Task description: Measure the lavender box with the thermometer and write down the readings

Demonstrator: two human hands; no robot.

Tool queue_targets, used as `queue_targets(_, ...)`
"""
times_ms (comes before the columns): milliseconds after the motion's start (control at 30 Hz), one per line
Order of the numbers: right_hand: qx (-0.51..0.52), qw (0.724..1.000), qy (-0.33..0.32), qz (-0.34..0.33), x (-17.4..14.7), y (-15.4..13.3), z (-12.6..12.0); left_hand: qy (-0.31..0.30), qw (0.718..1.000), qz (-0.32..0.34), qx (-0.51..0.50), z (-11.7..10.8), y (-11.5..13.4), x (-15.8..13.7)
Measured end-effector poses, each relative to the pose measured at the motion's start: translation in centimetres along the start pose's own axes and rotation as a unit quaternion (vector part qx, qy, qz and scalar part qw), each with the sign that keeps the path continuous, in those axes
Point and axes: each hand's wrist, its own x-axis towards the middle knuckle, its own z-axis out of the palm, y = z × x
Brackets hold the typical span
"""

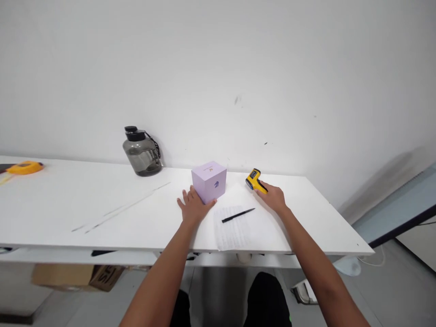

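A lilac box (pixel 209 182) with a small dark emblem stands on the white table. Against its near lower corner rests my left hand (pixel 195 206), fingers spread on the tabletop and thumb along the front side. To the right, my right hand (pixel 271 196) is wrapped round the handle of a yellow and black infrared thermometer (pixel 255 180), held low at the table with its nose toward the left. Between my hands lies a sheet of printed paper (pixel 235 236), with a black pen (pixel 238 215) across it.
A grey jug-like water bottle (pixel 142 154) with a black lid stands left of the box by the wall. At the far left lies a yellow tape measure (pixel 26 167), partly blurred. Under the table (pixel 112 204) a cardboard box (pixel 75 276) sits at the left.
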Motion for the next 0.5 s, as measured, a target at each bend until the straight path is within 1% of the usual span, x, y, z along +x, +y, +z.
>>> queue_targets(67,0.003,1.000,-0.011,0.024,-0.1,1.0,0.5,-0.008,1.000,0.001,0.020,0.4,-0.1,0.1)
queue_targets(167,0.022,0.999,-0.007,0.040,-0.4,1.2,1.5,-0.022,1.000,-0.001,0.021,0.4,0.0,0.1)
queue_targets(300,0.036,0.999,0.004,0.002,-0.7,1.0,2.8,-0.037,0.999,0.001,0.007,-0.1,0.1,0.1)
queue_targets(433,0.009,0.999,0.016,-0.040,-1.0,1.0,3.6,-0.040,0.999,0.001,0.010,-0.2,0.1,0.2)
queue_targets(500,-0.003,0.999,0.011,-0.053,-1.2,0.9,3.7,-0.045,0.999,0.000,0.019,-0.2,0.1,0.2)
